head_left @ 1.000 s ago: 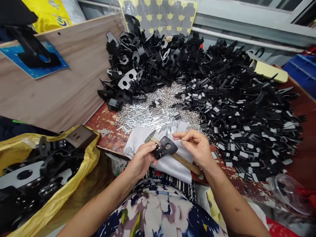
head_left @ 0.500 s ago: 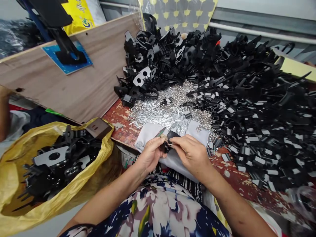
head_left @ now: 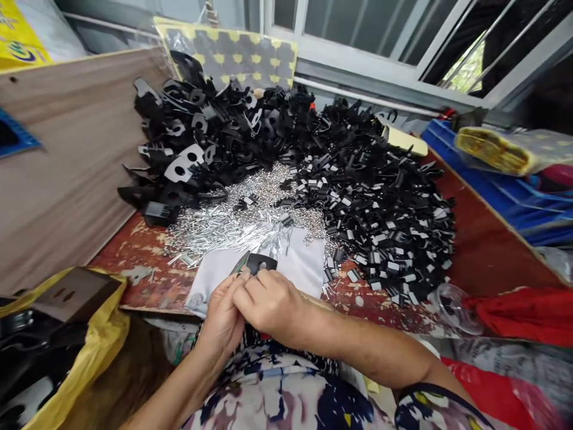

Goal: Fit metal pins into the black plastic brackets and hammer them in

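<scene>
Close together over a pale grey cloth [head_left: 304, 257], my two hands are closed on a black plastic hair claw clip [head_left: 262, 261]. My left hand [head_left: 224, 307] pinches it from the left, and my right hand [head_left: 271, 301] curls over it from the right. Smooth dark ends of the clip stick out beyond the fingers; its middle is hidden. Just past the cloth lie thin metal pins [head_left: 224, 236] and small metal springs [head_left: 268, 185]. Behind and to the right spreads a large heap of black clip halves [head_left: 385, 209].
A wooden board [head_left: 76, 131] stands along the left side. At lower left, a yellow bag [head_left: 101, 334] holds black clips and a brown block [head_left: 67, 292]. A clear plastic cup [head_left: 454, 307] and red cloth [head_left: 528, 313] lie at right, below a blue crate [head_left: 487, 185].
The view has swung to the right, bringing in the window and blue crate. My right hand has closed in over the clip, against my left hand.
</scene>
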A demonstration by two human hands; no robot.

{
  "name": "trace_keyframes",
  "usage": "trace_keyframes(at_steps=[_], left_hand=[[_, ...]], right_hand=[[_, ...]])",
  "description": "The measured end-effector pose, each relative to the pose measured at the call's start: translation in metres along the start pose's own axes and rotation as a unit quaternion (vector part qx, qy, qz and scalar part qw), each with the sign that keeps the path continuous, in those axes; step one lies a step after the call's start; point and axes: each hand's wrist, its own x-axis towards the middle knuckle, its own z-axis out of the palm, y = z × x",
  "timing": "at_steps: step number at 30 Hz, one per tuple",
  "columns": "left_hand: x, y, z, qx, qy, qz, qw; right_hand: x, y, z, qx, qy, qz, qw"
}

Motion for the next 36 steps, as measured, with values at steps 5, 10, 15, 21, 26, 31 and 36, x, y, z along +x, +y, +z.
trace_keyframes(at_steps=[5,10,15,21,26,31,36], left_hand=[[-0.002,0.008,-0.004,0.028,-0.009,-0.034,0.999],[-0.020,0.013,-0.024,0.126,-0.015,0.022,0.992],[-0.040,0.036,-0.058,0.423,0.025,0.150,0.893],[-0.042,0.035,-0.093,0.406,0.069,0.052,0.910],[-0.026,-0.004,-0.084,0.489,0.044,0.110,0.864],[-0.022,-0.008,-0.081,0.530,0.054,0.153,0.832],[-0.023,-0.009,-0.084,0.534,0.075,0.159,0.827]], right_hand=[[-0.010,0.018,-0.007,0.153,-0.019,0.080,0.985],[-0.020,0.011,-0.013,0.200,0.011,0.139,0.970],[-0.034,0.004,-0.003,0.262,-0.089,0.147,0.950],[-0.056,0.028,0.019,0.019,-0.310,0.216,0.926],[-0.067,0.039,0.010,0.051,-0.368,0.283,0.884],[-0.088,0.034,-0.020,0.140,-0.158,0.216,0.953],[-0.093,0.013,-0.014,0.090,-0.066,0.143,0.983]])
